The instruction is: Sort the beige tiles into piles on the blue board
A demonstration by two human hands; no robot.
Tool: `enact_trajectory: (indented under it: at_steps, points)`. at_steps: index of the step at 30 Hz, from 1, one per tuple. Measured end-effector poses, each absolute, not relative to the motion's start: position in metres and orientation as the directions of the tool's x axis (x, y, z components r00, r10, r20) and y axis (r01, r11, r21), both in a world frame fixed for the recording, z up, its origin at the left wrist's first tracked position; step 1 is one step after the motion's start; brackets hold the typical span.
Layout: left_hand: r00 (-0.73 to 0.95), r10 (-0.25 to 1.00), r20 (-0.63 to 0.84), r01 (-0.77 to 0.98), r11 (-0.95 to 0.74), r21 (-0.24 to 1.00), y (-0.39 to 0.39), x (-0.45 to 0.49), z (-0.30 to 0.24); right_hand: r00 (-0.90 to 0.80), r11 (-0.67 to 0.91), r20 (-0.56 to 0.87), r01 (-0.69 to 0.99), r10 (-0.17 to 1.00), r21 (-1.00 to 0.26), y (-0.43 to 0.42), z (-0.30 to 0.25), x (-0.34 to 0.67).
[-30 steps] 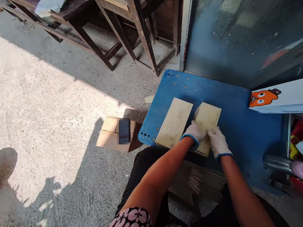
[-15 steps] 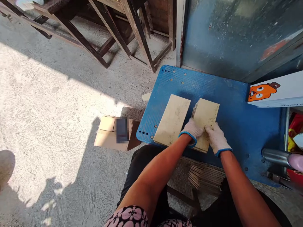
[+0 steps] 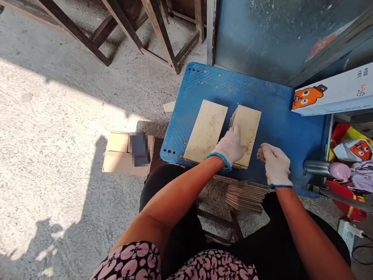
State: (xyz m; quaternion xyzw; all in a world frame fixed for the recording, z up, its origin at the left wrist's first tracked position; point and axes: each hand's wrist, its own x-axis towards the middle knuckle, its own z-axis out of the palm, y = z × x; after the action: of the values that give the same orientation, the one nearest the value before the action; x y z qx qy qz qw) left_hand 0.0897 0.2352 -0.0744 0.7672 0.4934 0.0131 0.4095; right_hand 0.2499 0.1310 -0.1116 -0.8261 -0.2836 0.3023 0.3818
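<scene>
Two piles of pale, thin rectangular boards lie side by side on a blue table: the left pile (image 3: 204, 132) and the right pile (image 3: 247, 128), whose top board has dark specks. My left hand (image 3: 230, 146), in a white knitted glove with a blue cuff, rests on the right pile with fingers stretched along its left edge and thumb across the top board. Off to the right of that pile, above the table, is my right hand (image 3: 275, 163) in a matching glove. Its fingers are curled and pressed together; whatever they may hold is too small to make out.
The blue table (image 3: 276, 128) stands against a metal-framed glass panel. More stacked boards (image 3: 244, 194) sit below its near edge. A white box (image 3: 335, 91) is at the right, above a steel flask (image 3: 317, 167). A cardboard box (image 3: 122, 159) stands on the floor at left.
My right hand has come away from the right pile, moving right, and its fingers have curled in. My left hand has stayed on the pile, fingers now straighter. The view has shifted slightly.
</scene>
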Motion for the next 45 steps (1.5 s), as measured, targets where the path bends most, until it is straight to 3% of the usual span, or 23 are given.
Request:
enact_trajectory:
  at_steps: [2, 4, 9, 15, 20, 45]
  points:
    - [0.519, 0.759, -0.393, 0.75, -0.183, 0.636, 0.235, 0.085, -0.072, 0.594, -0.553, -0.289, 0.327, 0.751, -0.766, 0.11, -0.105, 0.241]
    - [0.515, 0.752, -0.412, 0.764, -0.184, 0.619, 0.234, 0.082, -0.071, 0.485, -0.519, -0.264, 0.522, 0.833, -0.677, 0.089, -0.103, 0.228]
    - [0.569, 0.713, -0.41, 0.739, -0.225, 0.634, 0.232, 0.081, -0.064, 0.074, -0.128, -0.13, 0.867, 0.989, -0.482, 0.044, -0.133, 0.184]
    - [0.585, 0.708, -0.396, 0.733, -0.253, 0.631, 0.23, 0.075, -0.057, -0.075, 0.054, -0.141, 0.988, 0.987, -0.144, 0.016, -0.171, 0.156]
    - [0.584, 0.711, -0.391, 0.729, -0.248, 0.638, 0.233, 0.07, -0.053, -0.109, 0.117, -0.252, 0.993, 0.962, 0.016, 0.016, -0.171, 0.152]
    - [0.598, 0.701, -0.388, 0.717, -0.251, 0.65, 0.237, 0.066, -0.059, -0.107, 0.141, -0.39, 0.988, 0.915, 0.059, 0.007, -0.153, 0.141]
